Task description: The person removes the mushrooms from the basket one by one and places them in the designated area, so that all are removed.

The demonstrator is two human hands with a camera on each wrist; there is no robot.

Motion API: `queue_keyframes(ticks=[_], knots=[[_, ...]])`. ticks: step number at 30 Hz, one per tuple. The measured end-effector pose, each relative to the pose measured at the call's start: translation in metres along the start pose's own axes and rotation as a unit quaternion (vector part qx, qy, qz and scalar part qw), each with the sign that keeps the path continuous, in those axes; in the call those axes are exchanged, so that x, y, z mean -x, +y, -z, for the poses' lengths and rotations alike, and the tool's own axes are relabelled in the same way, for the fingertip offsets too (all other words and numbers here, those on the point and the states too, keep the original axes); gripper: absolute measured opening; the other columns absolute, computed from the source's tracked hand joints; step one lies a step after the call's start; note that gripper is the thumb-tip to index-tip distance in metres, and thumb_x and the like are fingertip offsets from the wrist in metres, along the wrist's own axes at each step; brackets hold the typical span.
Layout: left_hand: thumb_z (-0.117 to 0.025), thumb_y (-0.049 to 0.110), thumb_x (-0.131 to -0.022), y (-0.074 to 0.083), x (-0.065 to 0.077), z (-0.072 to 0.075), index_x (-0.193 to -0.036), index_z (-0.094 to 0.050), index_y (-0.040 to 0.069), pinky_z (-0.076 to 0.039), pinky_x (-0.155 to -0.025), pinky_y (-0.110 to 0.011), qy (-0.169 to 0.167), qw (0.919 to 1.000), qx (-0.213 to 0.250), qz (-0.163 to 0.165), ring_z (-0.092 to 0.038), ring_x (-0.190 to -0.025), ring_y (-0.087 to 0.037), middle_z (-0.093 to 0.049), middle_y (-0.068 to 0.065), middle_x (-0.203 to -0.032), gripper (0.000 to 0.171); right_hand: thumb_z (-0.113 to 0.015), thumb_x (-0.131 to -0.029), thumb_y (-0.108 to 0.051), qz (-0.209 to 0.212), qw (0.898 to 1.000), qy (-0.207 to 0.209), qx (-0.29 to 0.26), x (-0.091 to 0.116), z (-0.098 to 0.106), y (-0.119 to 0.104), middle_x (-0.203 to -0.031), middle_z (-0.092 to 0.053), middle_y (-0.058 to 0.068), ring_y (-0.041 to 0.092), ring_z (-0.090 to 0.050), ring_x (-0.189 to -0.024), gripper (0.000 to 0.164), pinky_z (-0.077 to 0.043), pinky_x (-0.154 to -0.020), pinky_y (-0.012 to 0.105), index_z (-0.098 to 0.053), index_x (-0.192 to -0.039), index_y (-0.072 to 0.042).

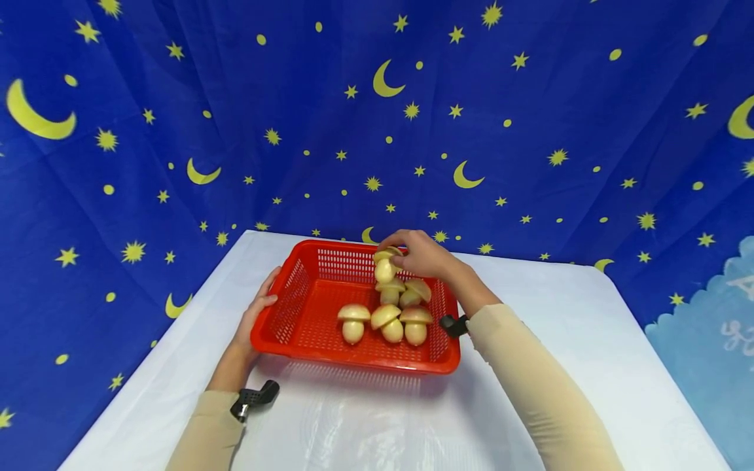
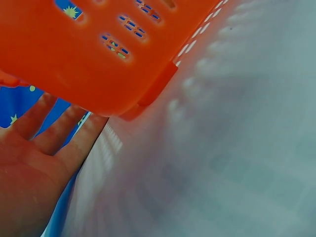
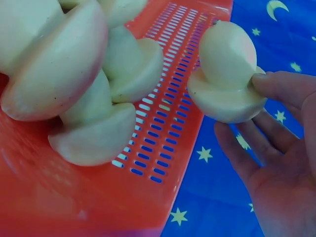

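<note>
My right hand (image 1: 419,254) pinches a toy mushroom (image 1: 385,269) between thumb and fingers above the far right part of a red plastic basket (image 1: 353,361). In the right wrist view this mushroom (image 3: 228,74) shows its pale round stem and cap, with the thumb where stem meets cap and the fingertips under the cap. Several more mushrooms (image 1: 353,323) with yellowish-brown caps lie in the basket, mostly on its right side. At the basket's left side rests my left hand (image 1: 254,318), its fingers (image 2: 64,126) extended along the outside of the wall.
The basket stands on a table with a white cover (image 1: 530,314). Behind it hangs a blue cloth (image 1: 330,118) with yellow moons and stars. A light blue panel (image 1: 718,333) with white lettering is at the far right. Black wrist devices (image 1: 254,399) sit at both sleeves.
</note>
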State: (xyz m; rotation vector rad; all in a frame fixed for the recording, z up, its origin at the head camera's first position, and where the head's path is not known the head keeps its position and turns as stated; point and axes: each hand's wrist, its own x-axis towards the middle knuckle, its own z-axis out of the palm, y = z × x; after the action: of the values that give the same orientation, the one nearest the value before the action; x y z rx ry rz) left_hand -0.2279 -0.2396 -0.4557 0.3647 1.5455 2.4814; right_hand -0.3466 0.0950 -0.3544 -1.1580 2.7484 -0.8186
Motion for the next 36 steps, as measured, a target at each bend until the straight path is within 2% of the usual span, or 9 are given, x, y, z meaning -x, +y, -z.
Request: queue_keyframes(ticks=[9, 14, 22, 30, 36], knots=[[-0.021, 0.012, -0.095, 0.000, -0.001, 0.000, -0.141, -0.014, 0.039, -0.024, -0.095, -0.051, 0.001, 1.0000, 0.000, 0.002, -0.029, -0.122, -0.032, -0.006, -0.007, -0.148, 0.054, -0.057, -0.084, -0.013, -0.012, 1.000, 0.017, -0.003, 0.010, 0.010, 0.008, -0.110, -0.054, -0.012, 0.010, -0.048, -0.094, 0.028, -0.044, -0.073, 0.031, -0.063, -0.110, -0.024], [-0.022, 0.012, -0.095, 0.000, -0.001, 0.000, -0.141, -0.013, 0.039, -0.027, -0.095, -0.050, -0.003, 1.0000, 0.001, 0.001, -0.029, -0.123, -0.032, -0.005, -0.008, -0.148, 0.054, -0.057, -0.084, -0.015, -0.016, 1.000, 0.026, 0.007, 0.016, 0.012, 0.011, -0.109, -0.055, -0.011, 0.009, -0.048, -0.097, 0.027, -0.044, -0.078, 0.032, -0.063, -0.110, -0.023], [-0.022, 0.012, -0.095, -0.001, 0.000, -0.001, -0.141, -0.014, 0.040, -0.025, -0.095, -0.051, 0.003, 1.0000, -0.005, 0.004, -0.018, -0.127, -0.037, -0.006, -0.006, -0.148, 0.054, -0.059, -0.082, -0.012, -0.014, 0.999, 0.040, 0.005, 0.025, 0.018, 0.016, -0.108, -0.056, -0.008, 0.010, -0.049, -0.098, 0.028, -0.047, -0.078, 0.031, -0.063, -0.108, -0.020], [-0.022, 0.011, -0.095, 0.000, -0.002, -0.001, -0.141, -0.014, 0.038, -0.037, -0.091, -0.045, -0.012, 0.9998, 0.017, -0.001, -0.032, -0.120, -0.031, -0.004, -0.009, -0.148, 0.054, -0.059, -0.083, -0.010, -0.010, 0.999, 0.052, 0.003, 0.034, 0.027, 0.022, -0.107, -0.056, -0.007, 0.011, -0.049, -0.098, 0.027, -0.048, -0.077, 0.033, -0.064, -0.108, -0.019], [-0.022, 0.010, -0.095, 0.002, 0.000, -0.002, -0.142, -0.013, 0.037, -0.039, -0.090, -0.043, -0.009, 0.9997, 0.022, -0.001, -0.033, -0.119, -0.029, -0.003, -0.010, -0.148, 0.054, -0.059, -0.083, -0.011, -0.016, 0.998, 0.054, 0.003, 0.039, 0.032, 0.028, -0.107, -0.056, -0.005, 0.013, -0.049, -0.097, 0.027, -0.048, -0.078, 0.035, -0.063, -0.108, -0.018]])
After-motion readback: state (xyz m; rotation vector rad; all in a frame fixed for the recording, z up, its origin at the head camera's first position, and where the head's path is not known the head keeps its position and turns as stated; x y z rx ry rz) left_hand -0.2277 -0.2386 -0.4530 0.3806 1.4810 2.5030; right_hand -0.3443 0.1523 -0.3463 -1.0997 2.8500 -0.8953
